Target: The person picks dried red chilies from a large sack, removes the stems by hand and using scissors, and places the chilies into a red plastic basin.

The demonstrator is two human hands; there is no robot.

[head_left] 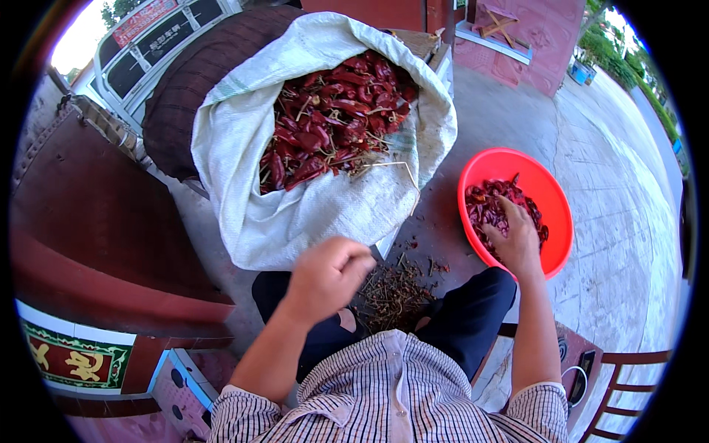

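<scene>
Dried red chili peppers (336, 111) fill the mouth of a large white woven sack (310, 221) in front of me. My left hand (329, 277) is above the sack's near edge with its fingers curled together; whatever they may hold is hidden. At my right stands a red plastic basin (555, 214) with more chili peppers (487, 210) in it. Over the basin's near side, my right hand (515, 236) has its fingers spread above those peppers, and nothing shows in its grasp. Loose stems (395, 292) lie in a heap on the floor between my feet.
Dark red panels (96, 214) stand at the left, with a pale vehicle (155, 52) behind. A dark ribbed cover (203, 81) bulges beside the sack. Concrete floor (605, 192) stretches to the right. A brown railing (628, 387) and a small stand (580, 354) are at the lower right.
</scene>
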